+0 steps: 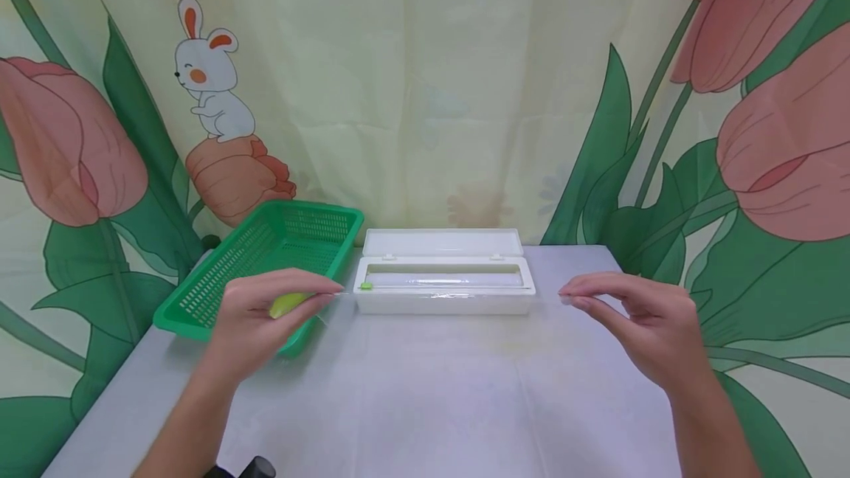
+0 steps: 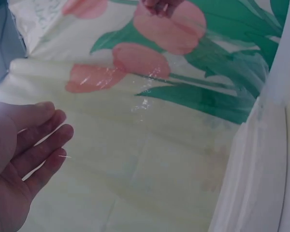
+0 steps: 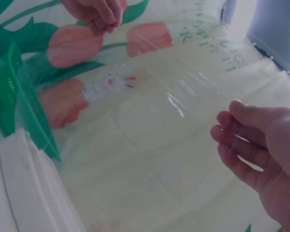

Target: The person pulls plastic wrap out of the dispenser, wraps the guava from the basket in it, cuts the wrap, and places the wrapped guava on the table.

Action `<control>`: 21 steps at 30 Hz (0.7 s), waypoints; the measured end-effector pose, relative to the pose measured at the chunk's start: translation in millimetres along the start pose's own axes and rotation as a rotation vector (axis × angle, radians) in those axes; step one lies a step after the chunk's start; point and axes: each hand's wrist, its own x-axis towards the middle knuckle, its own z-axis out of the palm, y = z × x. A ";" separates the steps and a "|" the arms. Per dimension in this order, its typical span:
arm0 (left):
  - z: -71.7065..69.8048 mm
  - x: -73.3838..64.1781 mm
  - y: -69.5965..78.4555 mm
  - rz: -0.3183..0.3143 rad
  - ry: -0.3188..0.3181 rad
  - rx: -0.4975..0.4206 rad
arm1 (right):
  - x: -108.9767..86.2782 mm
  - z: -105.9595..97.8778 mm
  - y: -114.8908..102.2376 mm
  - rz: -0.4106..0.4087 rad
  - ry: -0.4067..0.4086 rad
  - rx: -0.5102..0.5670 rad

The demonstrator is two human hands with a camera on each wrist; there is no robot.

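A clear sheet of plastic wrap [image 1: 438,296] [image 2: 145,104] [image 3: 176,104] stretches between my two hands, its top edge nearly level in the head view. My left hand [image 1: 249,327] [image 2: 31,150] pinches one end between thumb and fingers. The other end is pinched by my right hand [image 1: 657,327] [image 3: 266,145]. Behind the sheet, a white plastic wrap dispenser [image 1: 445,305] sits on the table with its lid [image 1: 442,243] raised. Inside lies a roll of wrap [image 1: 438,279], and a green slide cutter [image 1: 367,286] is at the left of its front edge.
A green perforated basket [image 1: 174,318] stands left of the dispenser. Something yellow-green [image 1: 288,305] shows partly behind my left hand. The table has a white cover [image 1: 451,397], and a printed curtain [image 1: 458,94] hangs behind. A black object [image 1: 259,468] pokes in at the bottom edge.
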 end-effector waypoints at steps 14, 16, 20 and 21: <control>14.6 -13.9 -19.1 -0.158 -0.046 0.003 | -29.5 -6.7 31.6 0.201 -0.017 -0.066; 16.0 -16.9 -22.2 -0.200 -0.060 0.019 | -34.7 -6.4 36.3 0.238 -0.013 -0.086; 19.0 -21.3 -29.1 -0.245 -0.083 0.024 | -43.4 -5.2 42.7 0.309 -0.002 -0.165; 19.8 -22.2 -31.0 -0.246 -0.085 0.022 | -45.0 -4.9 43.9 0.324 -0.001 -0.184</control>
